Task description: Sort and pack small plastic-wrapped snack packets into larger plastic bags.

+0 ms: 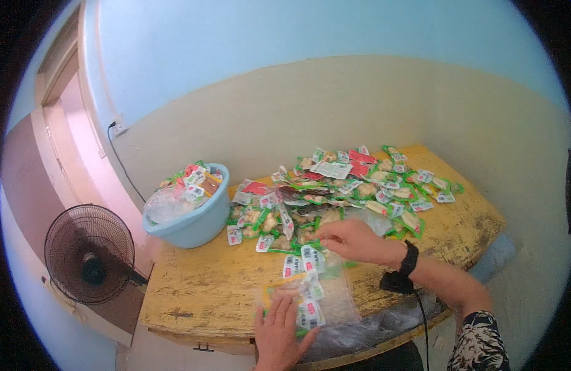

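Note:
My left hand (280, 330) lies flat with fingers spread on a clear plastic bag (336, 301) near the table's front edge. Inside or under the film are several small packets (309, 314) with white, green and yellow parts; which side of the film each is on is hard to tell. My right hand (348, 239) hovers over the bag's far end, its fingers curled and thumb near the fingertips. Whether it pinches anything is not clear. Just beyond it spreads a pile of vacuum-sealed food packets (341, 185) with green edges and white printed labels.
A light-blue plastic basin (199, 227) filled with packets and clear bags stands on the worn yellow wooden table (197, 287), at the left. A black fan (89, 254) is beside the table. Clear plastic sheeting (373, 329) lies along the front edge. A black cable (423, 315) hangs from my right wrist.

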`<state>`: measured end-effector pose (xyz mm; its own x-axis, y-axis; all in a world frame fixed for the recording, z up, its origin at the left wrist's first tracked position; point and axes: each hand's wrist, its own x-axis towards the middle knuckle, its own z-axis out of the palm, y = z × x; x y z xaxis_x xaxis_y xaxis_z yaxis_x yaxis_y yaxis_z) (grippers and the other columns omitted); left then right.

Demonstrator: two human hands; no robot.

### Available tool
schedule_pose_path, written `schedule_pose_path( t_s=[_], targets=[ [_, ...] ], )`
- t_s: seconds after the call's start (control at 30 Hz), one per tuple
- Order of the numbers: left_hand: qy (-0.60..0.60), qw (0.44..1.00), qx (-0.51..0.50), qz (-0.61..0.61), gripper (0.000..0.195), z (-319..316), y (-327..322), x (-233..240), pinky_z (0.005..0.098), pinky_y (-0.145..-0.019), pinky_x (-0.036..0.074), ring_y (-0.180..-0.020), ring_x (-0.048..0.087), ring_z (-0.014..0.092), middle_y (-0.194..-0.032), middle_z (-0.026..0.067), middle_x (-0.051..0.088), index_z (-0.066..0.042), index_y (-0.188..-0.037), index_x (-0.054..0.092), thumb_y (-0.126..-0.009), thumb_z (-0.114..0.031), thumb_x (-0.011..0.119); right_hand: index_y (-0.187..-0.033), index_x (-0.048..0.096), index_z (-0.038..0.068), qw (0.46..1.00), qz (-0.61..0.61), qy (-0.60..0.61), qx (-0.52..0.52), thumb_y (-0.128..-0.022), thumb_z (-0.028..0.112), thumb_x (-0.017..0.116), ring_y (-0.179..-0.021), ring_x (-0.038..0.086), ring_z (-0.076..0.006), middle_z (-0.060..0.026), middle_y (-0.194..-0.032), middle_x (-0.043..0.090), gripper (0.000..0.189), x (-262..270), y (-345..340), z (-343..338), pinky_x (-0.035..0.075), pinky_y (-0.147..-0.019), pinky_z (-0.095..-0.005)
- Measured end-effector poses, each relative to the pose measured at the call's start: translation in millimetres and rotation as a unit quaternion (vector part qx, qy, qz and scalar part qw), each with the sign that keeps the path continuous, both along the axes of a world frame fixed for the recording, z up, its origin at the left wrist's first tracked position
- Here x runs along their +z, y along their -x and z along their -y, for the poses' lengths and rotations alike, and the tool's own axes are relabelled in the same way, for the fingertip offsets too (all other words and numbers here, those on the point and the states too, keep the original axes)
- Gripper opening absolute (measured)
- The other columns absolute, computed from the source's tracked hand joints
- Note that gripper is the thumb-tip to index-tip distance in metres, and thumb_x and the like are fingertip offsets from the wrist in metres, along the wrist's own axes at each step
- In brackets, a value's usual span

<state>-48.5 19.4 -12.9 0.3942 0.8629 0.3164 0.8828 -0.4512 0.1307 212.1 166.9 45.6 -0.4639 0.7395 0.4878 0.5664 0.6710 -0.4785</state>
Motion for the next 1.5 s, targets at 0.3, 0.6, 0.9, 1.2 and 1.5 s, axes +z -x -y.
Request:
schedule_pose_path(
  t_s=[0.3,0.6,0.9,1.2,1.5],
  targets=[
    [-0.034,0.998,-0.019,0.047,0.072,0.4,2.2,-17.5,0.0559,-0.112,0.032,-0.136,0.045,0.034,-0.146,0.0144,0.052,-0.006,-0.143,0.051,-0.088,-0.048,0.073,-0.122,0.065,0.013,0.983,0.156,-0.093,-0.041,-0.095,0.028,0.063,-0.09,0.067,-0.0333,-0.0122,-0.098,0.066,0.031,-11.5,57.8,-44.2,0.053,-0.071,-0.0446],
    [-0.022,0.998,-0.009,0.05,0.076,0.5,0.3,-7.5,0.0597,-0.114,0.028,-0.139,0.046,0.032,-0.144,0.0149,0.054,-0.003,-0.137,0.054,-0.085,-0.056,0.071,-0.09,0.07,0.008,0.986,0.054,-0.138,-0.075,-0.088,0.022,0.066,-0.081,0.067,-0.0342,-0.0126,-0.083,0.069,0.015,-17.6,64.3,-61.9,0.053,-0.069,-0.0459],
    [0.012,0.998,0.007,0.059,0.082,4.6,-0.1,12.1,0.0605,-0.116,0.026,-0.142,0.04,0.034,-0.146,0.0157,0.052,-0.003,-0.143,0.048,-0.085,-0.057,0.071,-0.105,0.072,0.002,0.95,-0.254,0.179,0.028,-0.095,0.01,0.067,-0.075,0.073,-0.0117,-0.0044,-0.093,0.072,0.014,28.7,16.0,39.1,0.052,-0.056,-0.022],
    [0.018,0.924,-0.019,0.382,0.064,31.8,-24.8,52.2,0.0444,-0.107,0.043,-0.127,0.056,0.033,-0.134,0.0214,0.059,0.001,-0.141,0.05,-0.087,-0.019,0.077,-0.142,0.051,0.007,0.888,-0.342,0.295,0.087,-0.095,0.006,0.068,-0.091,0.073,-0.0152,-0.0112,-0.117,0.068,0.05,14.6,0.6,126.5,0.057,-0.062,-0.0246],
    [0.135,0.684,-0.01,0.716,0.033,46.8,-56.0,54.5,0.0299,-0.091,0.051,-0.103,0.064,0.013,-0.115,0.0091,0.069,0.005,-0.124,0.062,-0.093,-0.004,0.07,-0.144,0.048,0.004,0.947,-0.229,0.215,0.061,-0.09,0.011,0.076,-0.099,0.066,-0.0119,-0.0097,-0.126,0.066,0.062,-8.5,0.7,158.1,0.056,-0.077,-0.0261]
  ],
)
